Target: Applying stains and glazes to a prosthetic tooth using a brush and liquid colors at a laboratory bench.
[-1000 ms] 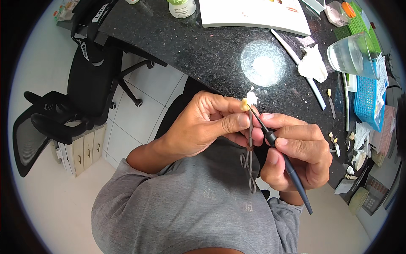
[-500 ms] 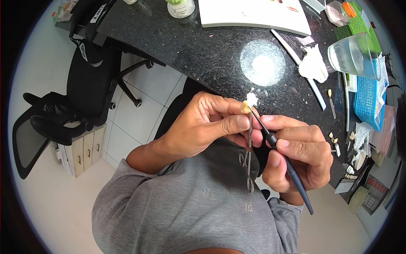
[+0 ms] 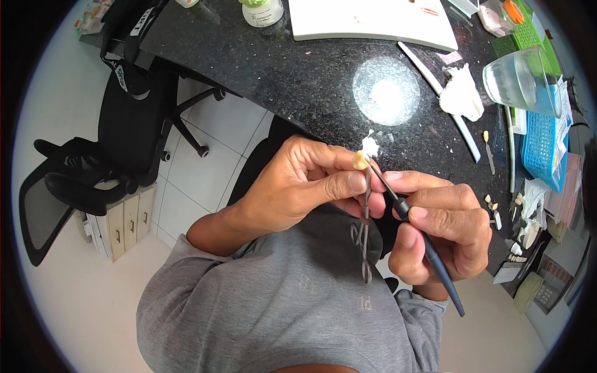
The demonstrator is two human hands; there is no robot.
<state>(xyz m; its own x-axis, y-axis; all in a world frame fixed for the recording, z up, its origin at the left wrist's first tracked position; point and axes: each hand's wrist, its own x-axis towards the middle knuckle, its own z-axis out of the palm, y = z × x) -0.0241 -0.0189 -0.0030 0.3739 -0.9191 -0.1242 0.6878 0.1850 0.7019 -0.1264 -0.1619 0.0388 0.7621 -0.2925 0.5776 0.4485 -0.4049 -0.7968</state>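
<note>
My left hand [image 3: 305,180] is closed, pinching a metal hemostat [image 3: 365,239] between thumb and fingers. Its ring handles hang down in front of the grey shirt. At the hemostat's upper end sits a small yellowish dental crown [image 3: 360,160], close to my left fingertips. My right hand [image 3: 444,227] grips a slim dark-handled tool [image 3: 440,266] like a pen. The tool's thin tip points up and left to the crown's edge; whether it touches cannot be made out. Just beyond the crown, a crumpled white scrap [image 3: 370,147] lies on the black speckled tabletop [image 3: 292,81].
A white board [image 3: 373,25] and a green-lidded jar [image 3: 262,12] stand at the back. To the right are a long flat strip [image 3: 463,133], crumpled tissue [image 3: 461,93], a glass of water [image 3: 513,81] and a blue basket [image 3: 538,146]. A black chair [image 3: 134,124] stands left.
My right hand and the dark-handled tool have shifted very slightly right. The crown has tilted a little, while my left hand stays nearly in place.
</note>
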